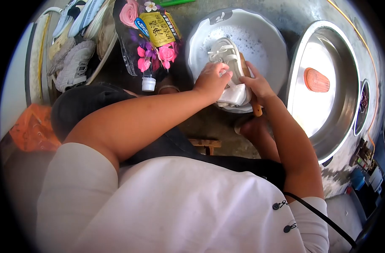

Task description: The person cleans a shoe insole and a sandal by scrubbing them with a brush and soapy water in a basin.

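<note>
- Left hand [213,82], just above centre of the frame: fingers curled over the straps of a white shoe [235,95], so it's got a hold on that.
- Right hand [258,86], a bit further right: closed around a wooden-handled tool [257,109] pressed up along the shoe's right side. Can't really tell what its far end looks like, the shoe covers it.
- The shoe itself is upper centre, tilted with its bow towards the top, over a pale basin [191,55] full of sudsy water [262,48].
- Upper middle-left there's a flowery bottle [160,31], white cap [148,84] pointing down the frame.
- Upper left: a bunch of other shoes [74,63], with an orange bag [36,128] below them.
- Right side: big metal tub [346,105] with a ridged orange-pink thing [317,80] lying in it.
</note>
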### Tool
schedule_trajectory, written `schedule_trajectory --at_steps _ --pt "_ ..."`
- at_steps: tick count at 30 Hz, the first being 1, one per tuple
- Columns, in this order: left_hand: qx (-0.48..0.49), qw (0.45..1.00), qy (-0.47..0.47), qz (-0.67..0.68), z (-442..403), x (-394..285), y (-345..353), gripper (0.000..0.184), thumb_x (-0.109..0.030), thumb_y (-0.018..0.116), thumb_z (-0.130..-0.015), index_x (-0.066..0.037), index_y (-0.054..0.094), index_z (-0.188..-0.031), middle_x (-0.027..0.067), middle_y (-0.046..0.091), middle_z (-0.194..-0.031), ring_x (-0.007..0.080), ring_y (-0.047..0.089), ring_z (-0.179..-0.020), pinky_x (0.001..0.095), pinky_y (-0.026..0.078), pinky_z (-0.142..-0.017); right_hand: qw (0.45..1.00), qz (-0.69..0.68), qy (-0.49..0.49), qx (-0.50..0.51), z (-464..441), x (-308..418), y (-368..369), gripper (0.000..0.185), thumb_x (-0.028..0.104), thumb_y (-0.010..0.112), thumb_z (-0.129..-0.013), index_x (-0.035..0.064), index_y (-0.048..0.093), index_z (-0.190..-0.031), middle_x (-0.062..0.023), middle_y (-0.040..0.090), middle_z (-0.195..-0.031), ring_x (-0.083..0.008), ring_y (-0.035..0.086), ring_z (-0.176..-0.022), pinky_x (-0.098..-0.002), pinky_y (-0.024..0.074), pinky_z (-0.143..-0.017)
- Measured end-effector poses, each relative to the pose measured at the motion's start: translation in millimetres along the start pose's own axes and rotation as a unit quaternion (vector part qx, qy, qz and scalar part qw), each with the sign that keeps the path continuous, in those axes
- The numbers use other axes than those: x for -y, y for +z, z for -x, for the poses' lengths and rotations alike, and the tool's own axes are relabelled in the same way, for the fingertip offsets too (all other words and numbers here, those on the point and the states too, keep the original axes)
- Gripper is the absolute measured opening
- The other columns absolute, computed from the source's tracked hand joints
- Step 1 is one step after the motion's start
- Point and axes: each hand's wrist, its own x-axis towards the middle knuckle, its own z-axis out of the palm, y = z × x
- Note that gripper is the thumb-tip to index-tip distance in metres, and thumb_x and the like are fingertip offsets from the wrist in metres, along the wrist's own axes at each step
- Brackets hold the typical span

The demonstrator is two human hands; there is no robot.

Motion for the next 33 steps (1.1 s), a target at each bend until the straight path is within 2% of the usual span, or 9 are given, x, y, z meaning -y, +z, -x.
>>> schedule_trajectory --at_steps 4,8,10,12,16,19,24,29,33 --pt "-0.228 0.935 0.096 -0.254 -17.1 -2.1 -10.1 0.065 -0.035 0.074 -0.08 -0.006 0.049 -0.132 0.0203 0.042 -0.137 0.0406 0.048 -0.119 0.043 0.044 -0.099 0.944 -0.302 -0.13 -0.04 -17.8 -25.9 12.9 0.083 0.006 0.061 -0.083 0.0094 0.02 -0.155 -0.0165 0.052 -0.132 -0.0233 0.057 -0.11 -0.0342 0.0477 -0.094" --pt "-0.088 0.951 -0.146 0.256 -19.9 -17.5 -19.7 0.072 -0.041 0.075 -0.081 -0.005 0.046 -0.136 0.0185 0.046 -0.139 0.0334 0.05 -0.125 0.0474 0.04 -0.106 0.857 -0.481 -0.174 -0.064 -20.9 -14.3 44.2 0.083 0.004 0.056 -0.084 0.0125 0.015 -0.156 -0.0163 0.049 -0.135 -0.0283 0.054 -0.117 -0.0401 0.0468 -0.096" --pt "0.131 0.868 -0.245 0.41 -13.9 -33.8 -28.0 0.064 -0.042 0.07 -0.086 -0.007 0.048 -0.135 0.0152 0.054 -0.131 0.0313 0.055 -0.12 0.0529 0.044 -0.102 0.848 -0.498 -0.169 -0.063 -23.5 -9.5 53.2 0.082 0.004 0.055 -0.084 0.0111 0.014 -0.155 -0.0158 0.048 -0.137 -0.0289 0.053 -0.118 -0.0409 0.0458 -0.098" --pt "0.127 0.874 -0.23 0.408 -18.7 -22.4 -27.1 0.051 -0.04 0.065 -0.091 -0.009 0.053 -0.129 0.0113 0.063 -0.119 0.0284 0.061 -0.111 0.0527 0.053 -0.09 0.862 -0.478 -0.153 -0.076 -26.5 -11.5 52.7 0.076 0.011 0.056 -0.088 0.0109 0.018 -0.155 -0.0151 0.048 -0.137 -0.0275 0.053 -0.119 -0.0401 0.0447 -0.099" --pt "0.091 0.917 -0.238 0.306 -19.8 -19.5 -29.4 0.045 -0.038 0.063 -0.092 -0.006 0.057 -0.122 0.011 0.066 -0.11 0.0251 0.068 -0.094 0.0415 0.059 -0.073 0.927 -0.344 -0.124 -0.08 -46.4 -16.5 32.0 0.064 0.029 0.056 -0.097 0.0163 0.028 -0.153 -0.0154 0.055 -0.131 -0.0235 0.056 -0.117 -0.0366 0.0449 -0.099" --pt "0.082 0.924 -0.283 0.244 -24.6 -11.4 -30.7 0.038 -0.033 0.061 -0.092 -0.005 0.057 -0.117 0.0132 0.067 -0.104 0.0258 0.069 -0.084 0.0412 0.06 -0.061 0.953 0.045 -0.045 -0.295 -69.1 -32.3 14.8 0.06 0.032 0.051 -0.099 0.0199 0.028 -0.153 -0.019 0.059 -0.127 -0.0248 0.059 -0.112 -0.0348 0.046 -0.096" --pt "0.045 0.931 -0.312 0.182 -27.2 -8.1 -31.8 0.04 -0.032 0.06 -0.093 -0.006 0.052 -0.122 0.0127 0.065 -0.105 0.0275 0.068 -0.085 0.0438 0.059 -0.059 0.982 -0.078 0.016 -0.17 -69.3 -27.0 1.1 0.056 0.028 0.05 -0.099 0.0207 0.032 -0.152 -0.0169 0.056 -0.136 -0.031 0.057 -0.12 -0.0364 0.045 -0.098" --pt "0.053 0.929 -0.308 0.198 -30.4 -6.3 -36.4 0.041 -0.031 0.057 -0.094 -0.008 0.047 -0.126 0.0132 0.064 -0.107 0.0304 0.068 -0.089 0.0486 0.059 -0.061 0.908 0.31 -0.277 -0.042 -30.0 -28.1 21.8 0.047 0.031 0.045 -0.101 0.0366 0.038 -0.148 -0.0185 0.066 -0.112 -0.0362 0.064 -0.1 -0.0418 0.0493 -0.088" --pt "0.062 0.903 -0.343 0.253 -40.2 0.3 -40.9 0.038 -0.031 0.055 -0.095 -0.009 0.046 -0.125 0.0144 0.065 -0.109 0.032 0.068 -0.09 0.0523 0.058 -0.066 0.918 0.349 -0.155 -0.108 -73.2 -0.3 16.5 0.05 0.032 0.048 -0.101 0.029 0.036 -0.15 -0.0234 0.067 -0.105 -0.0373 0.064 -0.103 -0.039 0.0489 -0.09"
